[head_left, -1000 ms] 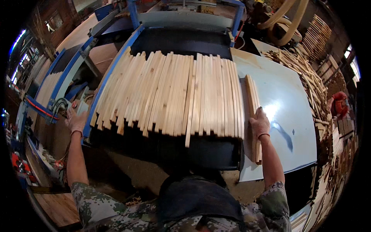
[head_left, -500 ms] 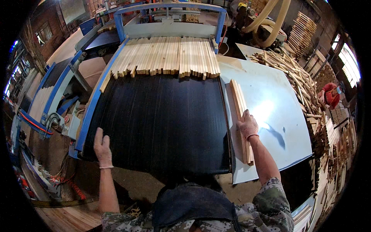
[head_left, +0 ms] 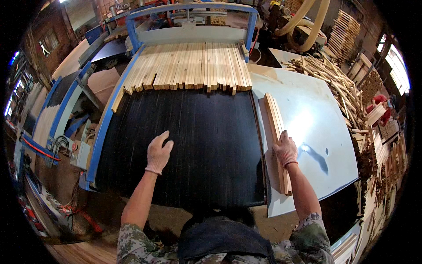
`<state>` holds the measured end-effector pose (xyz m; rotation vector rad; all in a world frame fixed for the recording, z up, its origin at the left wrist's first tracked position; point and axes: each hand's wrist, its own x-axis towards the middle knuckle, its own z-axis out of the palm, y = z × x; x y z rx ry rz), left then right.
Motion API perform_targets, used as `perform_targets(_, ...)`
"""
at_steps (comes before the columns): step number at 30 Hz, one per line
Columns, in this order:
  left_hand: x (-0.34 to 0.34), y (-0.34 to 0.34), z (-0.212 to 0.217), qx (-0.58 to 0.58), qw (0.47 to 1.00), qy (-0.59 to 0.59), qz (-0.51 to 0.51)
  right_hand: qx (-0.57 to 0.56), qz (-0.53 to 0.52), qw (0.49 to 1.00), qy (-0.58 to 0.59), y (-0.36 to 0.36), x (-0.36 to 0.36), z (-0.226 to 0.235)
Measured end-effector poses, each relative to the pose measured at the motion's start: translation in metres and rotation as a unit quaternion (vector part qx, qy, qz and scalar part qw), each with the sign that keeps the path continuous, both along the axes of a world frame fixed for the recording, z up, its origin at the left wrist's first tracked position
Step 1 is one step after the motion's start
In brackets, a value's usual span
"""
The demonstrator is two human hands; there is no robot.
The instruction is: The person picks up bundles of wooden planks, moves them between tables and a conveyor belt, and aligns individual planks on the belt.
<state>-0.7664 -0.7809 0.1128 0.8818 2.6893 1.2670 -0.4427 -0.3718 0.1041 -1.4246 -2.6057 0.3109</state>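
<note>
My left hand (head_left: 159,152), in a pale glove, hovers over the black conveyor belt (head_left: 198,145) with thumb and fingers apart and nothing in it. On the right, my gloved right hand (head_left: 286,149) grips a small bundle of long wooden strips (head_left: 273,115) from above, its thumb toward the belt. These strips lie lengthwise on the pale sheet-topped table (head_left: 314,114), close beside the belt. Across the belt's far end lies a row of wooden strips (head_left: 184,70), side by side with uneven near ends.
A blue frame (head_left: 252,33) with a grey crosspiece spans the belt's far end. A blue rail (head_left: 107,125) edges the belt's left side. Loose strips (head_left: 329,83) are heaped beyond the table. Far right, a person in red (head_left: 381,110) holds pale wood.
My left hand has moved right and inward, from the belt's left edge to over the belt. My right hand stays on the bundle of strips. The person in red now holds pale wood.
</note>
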Motion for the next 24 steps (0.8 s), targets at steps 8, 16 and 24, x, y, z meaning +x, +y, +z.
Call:
perform_targets(8,-0.114,0.188,0.013,-0.198,0.964,0.148,-0.096,0.004,-0.034,0.999,0.006,0.000,-0.005,0.001)
perform_targets(16,-0.217,0.331,0.007,-0.438,0.890,0.107,-0.066,-0.007,-0.040,0.999,-0.005,0.001,-0.014,0.009)
perform_targets(24,-0.242,0.358,0.035,-0.419,0.880,0.083,-0.206,-0.015,-0.048,0.998,-0.023,0.000,-0.009,0.003)
